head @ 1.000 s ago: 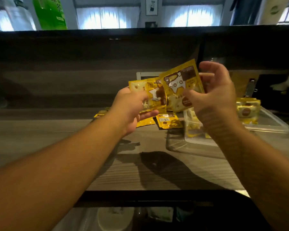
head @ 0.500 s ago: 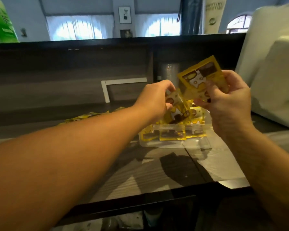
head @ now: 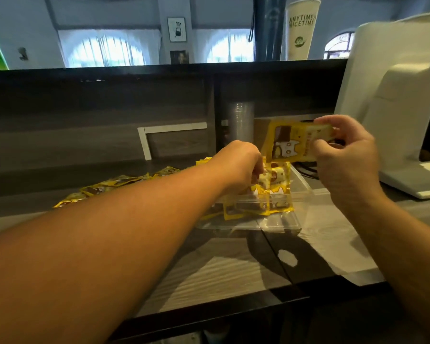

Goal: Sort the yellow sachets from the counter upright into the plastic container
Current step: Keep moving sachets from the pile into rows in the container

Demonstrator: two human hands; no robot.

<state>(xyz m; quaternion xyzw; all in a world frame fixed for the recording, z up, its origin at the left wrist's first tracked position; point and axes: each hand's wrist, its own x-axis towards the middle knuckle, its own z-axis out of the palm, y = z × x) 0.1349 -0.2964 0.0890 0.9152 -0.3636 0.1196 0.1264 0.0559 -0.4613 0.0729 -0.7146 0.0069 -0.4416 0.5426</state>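
right hand [head: 343, 155]: raised above the far right corner of the container [head: 301, 192], fingers curled shut, thumb and fingertips clamped on the right end of a yellow sachet [head: 287, 142]. this held sachet is clear of the container, printed face toward the camera. its long axis runs roughly left to right, with the top edge rising slightly toward the hand; the cat print on it reads upright.

left hand [head: 238, 165]: reaches from the left across the container's near-left rim, knuckles up, fingers bent down and closed. the fingertips pinch the top of a second sachet [head: 274, 175] that stands inside the container. most of the fingertips are hidden behind the hand, so how much of the packet they cover cannot be told.

second sachet: upright, long axis near vertical, leaning slightly left, face toward the camera. it sits against other sachets [head: 258, 204] already standing on edge in a row in the container — their lower halves show through the clear front wall.

container: clear plastic, rectangular, resting on the grey wood-grain counter [head: 209, 276], between the two forearms.

loose sachets [head: 109, 186]: lying flat in a scattered line on the counter, left of the container and behind the left forearm.

a white machine [head: 397, 100] stands on the counter to the right, well apart from the container.
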